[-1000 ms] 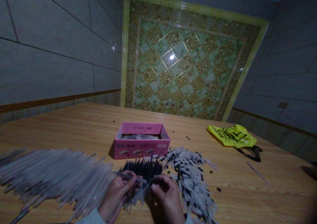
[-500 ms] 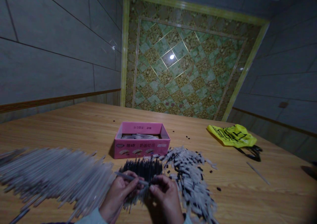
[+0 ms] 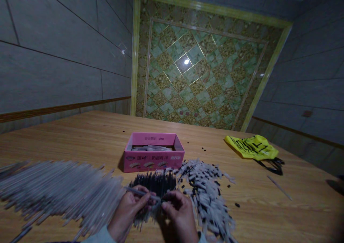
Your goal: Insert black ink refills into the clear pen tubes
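Observation:
My left hand point(image 3: 131, 207) is closed on a slim grey pen point(image 3: 141, 193), which slants down toward my right hand. Thumb and fingers of my right hand point(image 3: 178, 209) are pinched at the pen's right end; whatever small piece they hold is too small to make out. Beneath and behind both hands lies a bundle of thin dark refills point(image 3: 158, 182). On the left spreads a large pile of clear pen tubes point(image 3: 61, 189). Small whitish caps and black plugs point(image 3: 206, 193) are heaped to the right of my right hand.
A pink box point(image 3: 154, 161) holding pens stands behind the refills. A yellow bag point(image 3: 252, 147) with black straps lies at the back right. One loose pen point(image 3: 279, 187) rests on the wooden table point(image 3: 268, 214) at right. Tiled walls rise beyond.
The fingers of my right hand have shifted very slightly at the pen's end. Otherwise the hands and objects are where they were.

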The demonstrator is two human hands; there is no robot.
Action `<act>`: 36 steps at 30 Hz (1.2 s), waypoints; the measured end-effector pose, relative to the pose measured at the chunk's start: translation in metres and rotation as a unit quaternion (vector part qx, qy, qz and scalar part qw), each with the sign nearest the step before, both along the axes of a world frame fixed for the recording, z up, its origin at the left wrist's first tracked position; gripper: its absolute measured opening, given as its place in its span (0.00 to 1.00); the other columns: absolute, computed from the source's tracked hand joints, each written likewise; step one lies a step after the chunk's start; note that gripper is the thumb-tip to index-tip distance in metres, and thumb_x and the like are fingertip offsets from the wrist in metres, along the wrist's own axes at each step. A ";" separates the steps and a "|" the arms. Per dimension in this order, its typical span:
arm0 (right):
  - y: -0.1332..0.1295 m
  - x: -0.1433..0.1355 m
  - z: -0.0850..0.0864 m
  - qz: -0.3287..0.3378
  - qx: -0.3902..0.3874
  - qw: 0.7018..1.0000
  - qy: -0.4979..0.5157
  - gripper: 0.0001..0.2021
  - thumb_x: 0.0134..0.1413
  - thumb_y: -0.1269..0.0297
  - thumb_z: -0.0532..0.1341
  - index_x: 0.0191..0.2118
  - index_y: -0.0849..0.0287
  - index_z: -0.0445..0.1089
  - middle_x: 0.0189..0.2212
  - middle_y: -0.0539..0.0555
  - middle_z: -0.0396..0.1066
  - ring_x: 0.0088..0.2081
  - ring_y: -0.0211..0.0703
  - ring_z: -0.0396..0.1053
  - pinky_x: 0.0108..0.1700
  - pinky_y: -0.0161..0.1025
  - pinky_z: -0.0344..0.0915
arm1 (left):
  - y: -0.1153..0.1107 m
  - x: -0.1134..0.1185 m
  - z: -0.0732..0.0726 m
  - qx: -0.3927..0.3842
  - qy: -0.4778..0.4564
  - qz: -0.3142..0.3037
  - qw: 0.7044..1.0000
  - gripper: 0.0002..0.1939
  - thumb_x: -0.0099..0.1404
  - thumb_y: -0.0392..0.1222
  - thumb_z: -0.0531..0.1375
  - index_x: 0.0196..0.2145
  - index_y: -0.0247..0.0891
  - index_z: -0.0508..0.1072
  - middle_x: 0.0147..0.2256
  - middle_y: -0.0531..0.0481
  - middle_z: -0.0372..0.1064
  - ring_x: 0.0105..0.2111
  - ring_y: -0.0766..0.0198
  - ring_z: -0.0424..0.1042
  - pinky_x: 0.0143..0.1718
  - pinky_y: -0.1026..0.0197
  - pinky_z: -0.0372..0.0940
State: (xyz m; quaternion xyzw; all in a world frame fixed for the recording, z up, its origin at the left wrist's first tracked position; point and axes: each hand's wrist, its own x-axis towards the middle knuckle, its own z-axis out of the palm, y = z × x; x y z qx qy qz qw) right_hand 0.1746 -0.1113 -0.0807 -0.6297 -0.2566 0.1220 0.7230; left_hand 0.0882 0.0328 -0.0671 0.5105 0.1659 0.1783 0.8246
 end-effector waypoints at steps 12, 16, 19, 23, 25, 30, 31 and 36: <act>-0.001 -0.001 -0.004 -0.020 0.004 1.000 -0.022 0.13 0.41 0.60 0.67 0.35 0.61 0.75 0.26 0.55 0.72 0.29 0.45 0.69 0.30 0.35 0.65 | -0.001 -0.001 0.003 0.006 0.005 0.002 1.000 0.16 0.48 0.44 0.69 0.27 0.35 0.67 0.29 0.47 0.77 0.27 0.65 0.75 0.28 0.66 0.67; -0.004 0.002 -0.003 -0.032 0.008 0.999 -0.042 0.16 0.48 0.55 0.62 0.40 0.59 0.76 0.32 0.57 0.74 0.36 0.49 0.70 0.35 0.39 0.67 | 0.000 -0.001 0.002 0.006 0.006 0.007 1.000 0.15 0.48 0.44 0.69 0.28 0.35 0.67 0.30 0.47 0.77 0.28 0.65 0.74 0.28 0.66 0.67; -0.004 0.003 -0.003 -0.017 0.006 0.999 -0.043 0.14 0.49 0.56 0.63 0.36 0.60 0.76 0.32 0.57 0.74 0.35 0.47 0.70 0.36 0.38 0.66 | 0.000 -0.002 0.002 0.000 0.012 0.011 1.000 0.16 0.48 0.43 0.69 0.28 0.35 0.67 0.30 0.47 0.77 0.27 0.66 0.74 0.28 0.66 0.67; 0.004 -0.004 -0.008 0.035 0.089 0.991 0.088 0.13 0.48 0.56 0.64 0.35 0.61 0.71 0.25 0.53 0.71 0.24 0.39 0.67 0.27 0.34 0.63 | 0.001 -0.001 0.001 -0.018 0.006 0.013 1.000 0.16 0.47 0.43 0.69 0.29 0.35 0.67 0.30 0.47 0.77 0.27 0.65 0.75 0.29 0.65 0.67; 0.008 -0.007 -0.009 0.051 0.135 0.979 0.143 0.13 0.49 0.55 0.64 0.34 0.60 0.68 0.22 0.51 0.69 0.20 0.37 0.65 0.23 0.33 0.61 | 0.001 -0.001 0.001 -0.021 -0.001 0.008 1.000 0.16 0.48 0.43 0.69 0.29 0.36 0.67 0.29 0.48 0.77 0.28 0.64 0.75 0.29 0.66 0.67; 0.003 0.000 -0.011 0.007 0.066 0.997 0.049 0.11 0.45 0.60 0.67 0.29 0.62 0.70 0.22 0.50 0.67 0.25 0.37 0.65 0.27 0.32 0.61 | 0.001 -0.002 0.003 -0.019 0.007 0.012 1.000 0.17 0.47 0.42 0.69 0.29 0.35 0.66 0.29 0.47 0.77 0.27 0.65 0.74 0.28 0.67 0.67; 0.002 0.003 -0.011 0.007 0.059 0.997 0.039 0.11 0.44 0.60 0.67 0.30 0.62 0.70 0.22 0.50 0.67 0.25 0.37 0.65 0.27 0.32 0.62 | 0.001 -0.002 0.003 -0.018 0.007 0.012 1.000 0.16 0.47 0.43 0.69 0.29 0.35 0.66 0.29 0.47 0.77 0.27 0.66 0.74 0.28 0.67 0.67; 0.004 0.001 -0.012 0.058 0.085 0.991 0.089 0.12 0.40 0.62 0.69 0.31 0.62 0.69 0.20 0.47 0.65 0.20 0.34 0.62 0.23 0.32 0.60 | 0.001 0.000 0.002 -0.014 0.007 0.012 1.000 0.16 0.47 0.43 0.69 0.29 0.35 0.66 0.29 0.47 0.77 0.27 0.65 0.75 0.28 0.67 0.67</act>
